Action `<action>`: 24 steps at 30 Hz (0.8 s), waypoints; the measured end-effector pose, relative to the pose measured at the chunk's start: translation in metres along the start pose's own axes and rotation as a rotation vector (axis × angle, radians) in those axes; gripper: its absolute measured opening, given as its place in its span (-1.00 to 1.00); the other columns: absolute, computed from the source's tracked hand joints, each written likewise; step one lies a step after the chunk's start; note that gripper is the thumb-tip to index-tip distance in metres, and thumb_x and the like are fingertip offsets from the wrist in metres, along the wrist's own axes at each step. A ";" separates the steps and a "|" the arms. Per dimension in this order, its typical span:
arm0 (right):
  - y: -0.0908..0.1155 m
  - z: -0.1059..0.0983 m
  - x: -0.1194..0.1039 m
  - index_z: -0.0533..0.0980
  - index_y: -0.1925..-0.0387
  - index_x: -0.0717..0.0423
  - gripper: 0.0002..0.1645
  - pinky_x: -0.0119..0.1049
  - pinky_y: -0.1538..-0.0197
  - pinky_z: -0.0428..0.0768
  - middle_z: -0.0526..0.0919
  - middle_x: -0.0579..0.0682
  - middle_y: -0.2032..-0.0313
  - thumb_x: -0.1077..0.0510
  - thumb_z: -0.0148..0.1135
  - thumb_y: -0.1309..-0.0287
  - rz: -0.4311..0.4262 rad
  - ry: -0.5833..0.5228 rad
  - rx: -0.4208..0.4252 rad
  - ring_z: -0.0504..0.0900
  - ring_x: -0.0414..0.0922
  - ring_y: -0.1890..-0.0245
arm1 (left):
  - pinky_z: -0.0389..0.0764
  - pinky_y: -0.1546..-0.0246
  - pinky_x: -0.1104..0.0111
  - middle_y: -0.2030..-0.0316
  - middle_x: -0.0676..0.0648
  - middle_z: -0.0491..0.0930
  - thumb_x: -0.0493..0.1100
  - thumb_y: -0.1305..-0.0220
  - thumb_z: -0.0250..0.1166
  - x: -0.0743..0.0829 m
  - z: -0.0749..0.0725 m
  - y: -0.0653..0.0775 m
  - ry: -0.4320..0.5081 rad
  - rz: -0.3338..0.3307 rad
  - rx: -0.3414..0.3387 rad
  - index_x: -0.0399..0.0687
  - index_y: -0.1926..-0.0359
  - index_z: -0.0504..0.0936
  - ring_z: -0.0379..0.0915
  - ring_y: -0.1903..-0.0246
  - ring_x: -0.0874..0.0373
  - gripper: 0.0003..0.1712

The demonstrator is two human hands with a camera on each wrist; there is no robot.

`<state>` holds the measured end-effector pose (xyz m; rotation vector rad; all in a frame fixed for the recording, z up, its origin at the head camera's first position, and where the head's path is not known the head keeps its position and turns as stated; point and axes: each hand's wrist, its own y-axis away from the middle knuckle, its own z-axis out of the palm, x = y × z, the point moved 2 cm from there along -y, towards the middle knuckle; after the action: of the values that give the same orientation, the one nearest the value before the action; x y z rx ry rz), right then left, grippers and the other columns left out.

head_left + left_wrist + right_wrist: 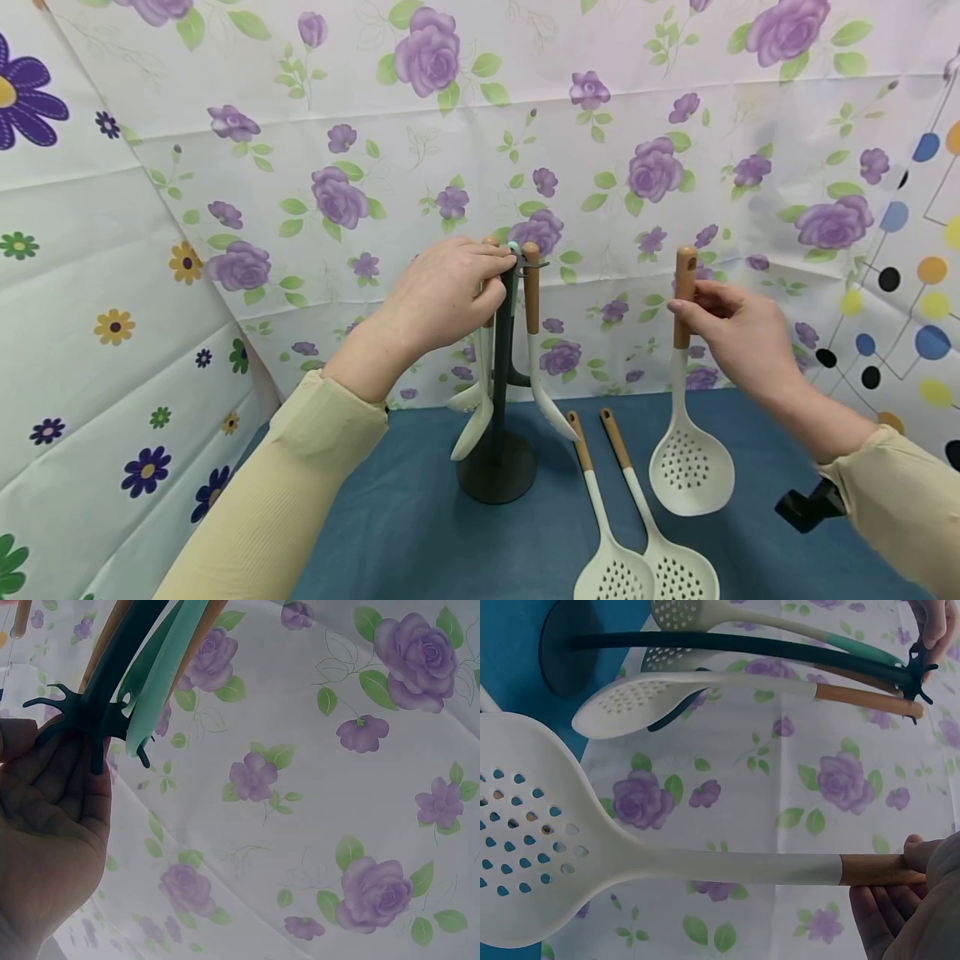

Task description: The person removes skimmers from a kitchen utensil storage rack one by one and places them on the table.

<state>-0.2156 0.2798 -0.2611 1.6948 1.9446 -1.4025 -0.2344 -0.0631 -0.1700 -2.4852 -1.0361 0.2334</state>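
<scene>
My right hand [738, 321] pinches the wooden handle of a white skimmer [692, 468], which hangs head down above the blue tabletop with its round, holed head facing me. In the right wrist view the thumb and fingers [885, 919] close round that handle. A dark utensil stand [498, 375] with a round base is at the middle, and the left hand [453, 287] grips its hooked top. Several utensils hang on it, among them a wooden-handled one [532, 292] on the right side and a green-handled one [161, 679] by the left hand.
Two white holed utensils with wooden handles lie side by side on the blue cloth: the left turner [617, 573] and the right turner [681, 571], heads overlapping and cut by the frame's lower edge. A flowered sheet [450, 167] hangs behind, patterned sheets at both sides.
</scene>
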 end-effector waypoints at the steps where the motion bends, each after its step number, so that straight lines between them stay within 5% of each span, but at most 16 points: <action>1: 0.000 -0.001 0.002 0.53 -0.33 0.21 -0.32 -0.65 0.28 0.55 0.68 0.22 -0.01 -0.17 0.26 -0.40 0.001 0.005 0.001 0.59 -0.50 0.27 | 0.36 -0.38 0.19 -0.30 -0.01 0.55 -0.17 -0.54 0.02 0.000 0.000 0.000 0.000 0.000 0.001 -0.06 -0.35 0.57 0.37 -0.35 0.04 -0.53; 24: 0.003 -0.023 0.029 0.58 -0.25 0.18 -0.28 -0.71 0.29 0.45 0.71 0.20 0.03 -0.28 0.25 -0.35 0.032 0.120 0.019 0.51 -0.61 0.31 | 0.40 -0.34 0.18 -0.31 0.00 0.54 -0.17 -0.53 0.00 0.000 0.000 0.000 -0.013 -0.003 -0.004 -0.05 -0.36 0.57 0.39 -0.32 0.03 -0.52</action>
<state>-0.2129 0.3152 -0.2702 1.8504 1.9610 -1.3414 -0.2348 -0.0630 -0.1703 -2.4887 -1.0462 0.2474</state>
